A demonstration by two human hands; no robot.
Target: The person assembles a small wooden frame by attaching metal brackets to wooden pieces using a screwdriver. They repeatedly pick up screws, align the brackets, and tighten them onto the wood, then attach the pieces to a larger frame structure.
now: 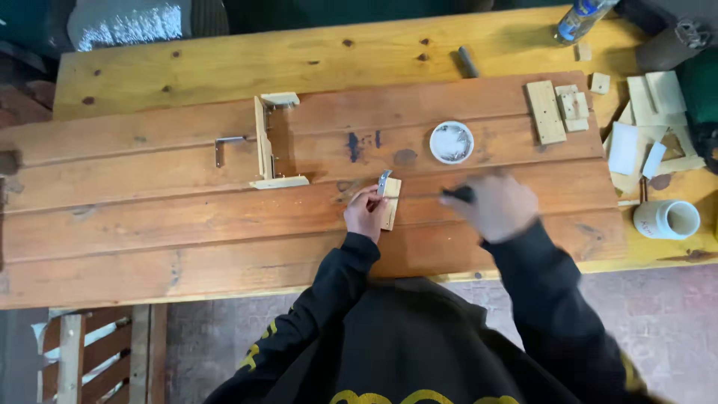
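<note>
My left hand (pixel 364 212) pins a small pale wooden block (pixel 391 202) on the reddish-brown board (pixel 187 217); a little metal bracket (pixel 384 182) sits at the block's top. My right hand (pixel 497 203), blurred, is closed around a dark-handled tool (pixel 458 194) whose tip points left toward the block. A white round lid or dish (pixel 452 142) lies just beyond both hands.
A small pale wooden frame (pixel 268 142) stands at centre left, with a metal bracket (pixel 226 144) beside it. Wood offcuts (pixel 559 111) and paper scraps (pixel 643 135) lie at the right. A white cup (pixel 666 219) sits on its side. A plastic bottle (pixel 582 18) rests at top right.
</note>
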